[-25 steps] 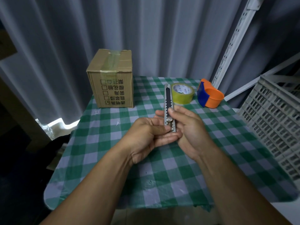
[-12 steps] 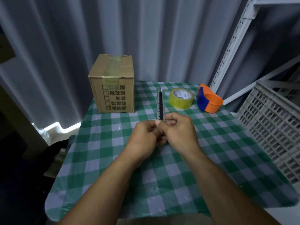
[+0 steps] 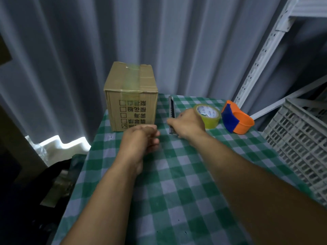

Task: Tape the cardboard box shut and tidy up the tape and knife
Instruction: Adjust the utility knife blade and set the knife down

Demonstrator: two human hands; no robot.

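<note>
A cardboard box [image 3: 131, 96] stands at the far left of the table, its top flaps closed under a strip of clear tape. My right hand [image 3: 187, 123] grips the lower end of a grey utility knife [image 3: 171, 106], which points away from me between the box and a yellowish tape roll [image 3: 208, 116]. The knife's tip is low near the tablecloth; whether it touches is unclear. My left hand [image 3: 141, 138] hovers in front of the box, fingers loosely curled, holding nothing.
An orange and blue tape dispenser [image 3: 236, 120] sits right of the roll. A green checked tablecloth [image 3: 177, 183] covers the table. A white plastic crate [image 3: 304, 138] stands at the right edge, a metal shelf post [image 3: 256, 59] behind it, curtains at the back.
My hands have separated. The left hand let go of the knife and drew left; the right hand carried the knife forward toward the tape roll.
</note>
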